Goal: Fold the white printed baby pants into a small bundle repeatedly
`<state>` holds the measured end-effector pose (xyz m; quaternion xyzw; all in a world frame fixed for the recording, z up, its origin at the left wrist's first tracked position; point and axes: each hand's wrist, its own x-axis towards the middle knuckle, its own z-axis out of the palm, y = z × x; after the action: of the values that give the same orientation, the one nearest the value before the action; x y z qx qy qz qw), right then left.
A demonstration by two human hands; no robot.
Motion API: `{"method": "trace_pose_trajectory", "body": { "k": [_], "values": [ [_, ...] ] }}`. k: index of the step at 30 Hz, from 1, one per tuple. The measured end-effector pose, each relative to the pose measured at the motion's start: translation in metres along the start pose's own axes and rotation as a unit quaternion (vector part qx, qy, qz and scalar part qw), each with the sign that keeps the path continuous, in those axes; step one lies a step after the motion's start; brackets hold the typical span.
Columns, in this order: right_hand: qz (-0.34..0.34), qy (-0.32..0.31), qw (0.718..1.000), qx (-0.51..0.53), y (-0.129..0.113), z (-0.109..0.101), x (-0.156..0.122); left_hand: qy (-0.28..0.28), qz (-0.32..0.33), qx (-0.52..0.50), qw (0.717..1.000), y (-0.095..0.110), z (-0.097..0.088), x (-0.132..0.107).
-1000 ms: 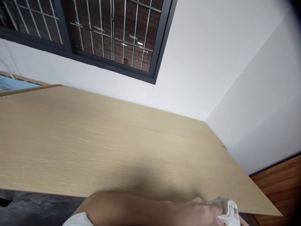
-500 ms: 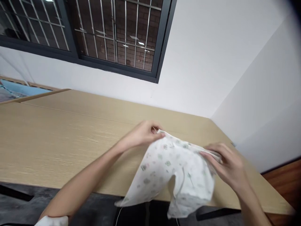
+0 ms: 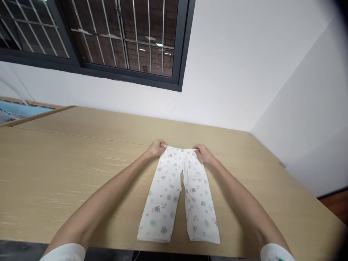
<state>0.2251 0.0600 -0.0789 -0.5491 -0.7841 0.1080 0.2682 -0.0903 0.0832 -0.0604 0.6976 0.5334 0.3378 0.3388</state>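
Note:
A pair of small white trousers point(image 3: 165, 195) with a green and pink printed pattern lies spread on the wooden tabletop. The waistband points away from me and the two legs come toward me, slightly apart. My left hand point(image 3: 157, 148) pinches the left corner of the waistband. At the right corner, my right hand point(image 3: 203, 153) grips the waistband with its fingers closed over the cloth. The waistband runs stretched between both hands.
The light wooden table point(image 3: 67, 174) reaches back to a white wall point(image 3: 223, 72). Above it is a dark-framed window point(image 3: 130, 78) with metal bars. A light blue item point(image 3: 27, 110) shows beyond the table's far left edge.
The trousers have gone from hanging in the air, bunched, to lying flat on the table. Both hands have moved forward and down, and my right hand has come in closer to the left.

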Motion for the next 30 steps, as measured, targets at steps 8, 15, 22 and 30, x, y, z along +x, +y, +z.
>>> {"method": "trace_pose_trajectory", "body": {
  "k": [8, 15, 22, 30],
  "values": [
    [0.068, 0.01, 0.998, 0.001, 0.035, 0.027, 0.03, 0.053, -0.001, 0.104, 0.993, -0.014, 0.03, 0.025],
    [0.156, 0.007, 0.988, 0.018, 0.048, 0.024, 0.035, -0.032, 0.16, 0.167, 0.972, 0.061, 0.093, -0.06],
    [0.213, -0.005, 0.976, 0.039, 0.045, 0.017, 0.032, -0.27, 0.33, 0.314, 0.848, 0.092, 0.185, -0.189],
    [0.211, 0.017, 0.973, 0.089, 0.015, -0.002, 0.034, -0.289, 0.276, 0.268, 0.877, 0.105, 0.156, -0.187]
  ]
}}
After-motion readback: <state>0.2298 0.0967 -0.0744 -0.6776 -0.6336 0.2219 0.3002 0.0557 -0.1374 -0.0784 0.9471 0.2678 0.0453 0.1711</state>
